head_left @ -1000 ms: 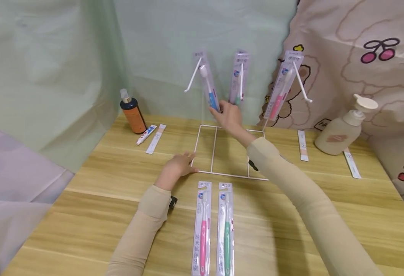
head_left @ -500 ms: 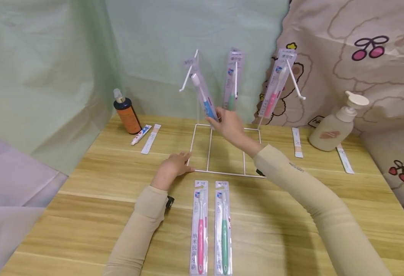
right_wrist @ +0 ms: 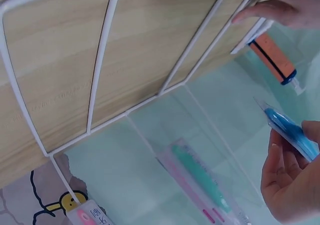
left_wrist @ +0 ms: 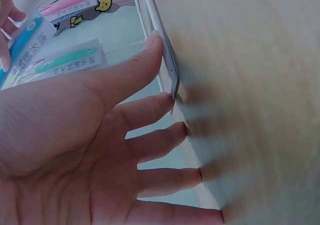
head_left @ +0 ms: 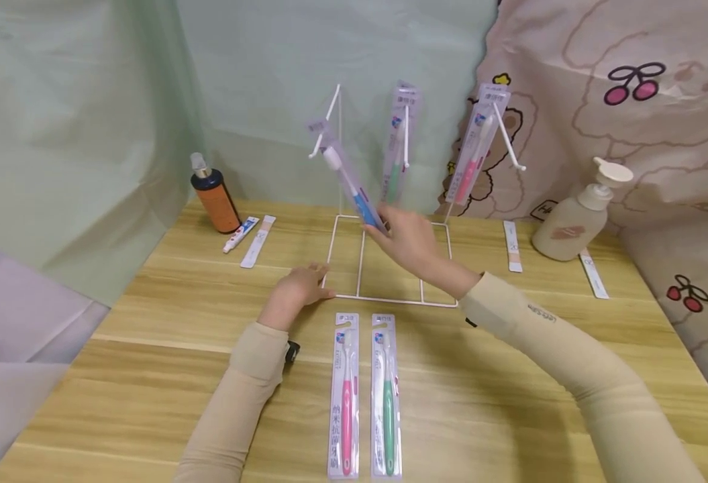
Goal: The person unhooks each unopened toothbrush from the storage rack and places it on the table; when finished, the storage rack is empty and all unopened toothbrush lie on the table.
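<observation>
My right hand (head_left: 411,245) pinches the lower end of a packaged blue toothbrush (head_left: 354,188). The pack tilts, its top overlapping the outer part of the left hook (head_left: 331,111) of a white wire rack (head_left: 390,300). A packaged green toothbrush (head_left: 394,171) hangs at the middle hook and a packaged pink toothbrush (head_left: 471,157) at the right one. My left hand (head_left: 298,287) rests at the rack's front left corner. In the left wrist view its thumb (left_wrist: 145,60) lies against the white wire, and the spread, fairly straight fingers touch the tabletop.
Two more toothbrush packs, pink (head_left: 346,422) and green (head_left: 388,422), lie in front of the rack. An orange bottle (head_left: 217,204), a toothpaste tube (head_left: 241,235) and a slim sachet (head_left: 259,241) are at left. A pump bottle (head_left: 571,225) stands right, beside two sachets.
The right hand has drawn the blue toothbrush pack down and outward along the left hook, tilting it more. The left hand stays at the rack's corner. The head view has shifted slightly.
</observation>
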Motion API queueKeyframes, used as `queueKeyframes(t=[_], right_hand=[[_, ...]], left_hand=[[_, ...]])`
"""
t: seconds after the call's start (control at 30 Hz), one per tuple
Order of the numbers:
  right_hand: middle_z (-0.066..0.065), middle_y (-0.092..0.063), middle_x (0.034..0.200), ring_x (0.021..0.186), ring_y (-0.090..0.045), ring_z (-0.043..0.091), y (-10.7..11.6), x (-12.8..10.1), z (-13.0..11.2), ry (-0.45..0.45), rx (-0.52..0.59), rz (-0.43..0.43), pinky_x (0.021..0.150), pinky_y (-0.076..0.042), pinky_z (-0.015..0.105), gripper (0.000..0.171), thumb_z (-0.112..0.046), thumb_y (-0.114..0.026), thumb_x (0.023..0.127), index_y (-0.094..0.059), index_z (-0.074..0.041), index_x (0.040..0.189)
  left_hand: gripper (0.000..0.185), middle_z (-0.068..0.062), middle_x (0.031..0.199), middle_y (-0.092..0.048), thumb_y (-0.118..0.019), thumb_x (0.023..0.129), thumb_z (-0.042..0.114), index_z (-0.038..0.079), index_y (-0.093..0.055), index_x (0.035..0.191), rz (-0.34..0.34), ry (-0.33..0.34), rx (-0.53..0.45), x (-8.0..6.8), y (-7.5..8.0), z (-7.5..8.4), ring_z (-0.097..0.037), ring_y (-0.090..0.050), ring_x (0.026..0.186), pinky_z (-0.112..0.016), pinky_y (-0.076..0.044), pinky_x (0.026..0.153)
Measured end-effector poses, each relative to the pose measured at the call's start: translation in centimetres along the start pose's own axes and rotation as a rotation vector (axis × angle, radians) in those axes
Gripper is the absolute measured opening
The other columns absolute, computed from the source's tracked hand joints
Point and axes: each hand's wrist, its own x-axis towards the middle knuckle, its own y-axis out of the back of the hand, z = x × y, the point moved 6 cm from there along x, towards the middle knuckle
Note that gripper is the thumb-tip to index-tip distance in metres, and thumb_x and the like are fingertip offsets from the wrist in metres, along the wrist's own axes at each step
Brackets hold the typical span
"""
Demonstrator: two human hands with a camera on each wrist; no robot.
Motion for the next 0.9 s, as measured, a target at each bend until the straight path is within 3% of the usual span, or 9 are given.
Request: queueKeyframes(t=[0.2, 0.33, 0.5, 0.9], right_hand=[[0.002, -0.067, 0.077, 0.056, -0.054, 0.013, 0.1, -1.4, -0.8, 0.011, -0.027, 0.007, 0.047, -0.041, 0.027, 0.028, -0.035, -0.061, 0.090, -0.065, -0.008, 0.099], [0.001, -0.068, 0.077, 0.057, -0.056, 0.012, 0.3, -2.2, -1.4, 0.023, -0.035, 0.013, 0.045, -0.040, 0.027, 0.028, -0.036, -0.062, 0.090, -0.066, -0.010, 0.099], [-0.001, -0.068, 0.078, 0.064, -0.060, 0.010, 0.6, -3.1, -2.2, 0.061, -0.003, 0.018, 0.047, -0.042, 0.026, 0.024, -0.033, -0.064, 0.089, -0.066, -0.011, 0.098], [-0.001, -0.068, 0.075, 0.062, -0.058, 0.007, 1.4, -4.3, -3.8, 0.103, 0.114, 0.014, 0.048, -0.043, 0.021, 0.023, -0.030, -0.066, 0.087, -0.067, -0.009, 0.096]], left_hand=[[0.071, -0.020, 0.153, -0.016, -0.052, 0.094, 0.039, 0.009, -0.020, 0.149, -0.015, 0.000, -0.002, 0.2, 0.0, -0.1, -0.049, -0.022, 0.134, -0.058, -0.025, 0.108], [0.071, -0.020, 0.153, -0.015, -0.051, 0.094, 0.039, 0.009, -0.018, 0.149, -0.022, -0.002, 0.002, 0.2, 0.0, 0.0, -0.048, -0.021, 0.135, -0.057, -0.024, 0.109], [0.071, -0.020, 0.153, -0.014, -0.052, 0.094, 0.039, 0.009, -0.018, 0.149, -0.020, -0.003, -0.005, 0.1, 0.1, 0.1, -0.047, -0.020, 0.135, -0.057, -0.023, 0.109], [0.072, -0.019, 0.153, -0.012, -0.050, 0.095, 0.040, 0.009, -0.015, 0.149, -0.031, -0.008, 0.002, 0.1, 0.2, 0.1, -0.047, -0.017, 0.136, -0.059, -0.021, 0.109]])
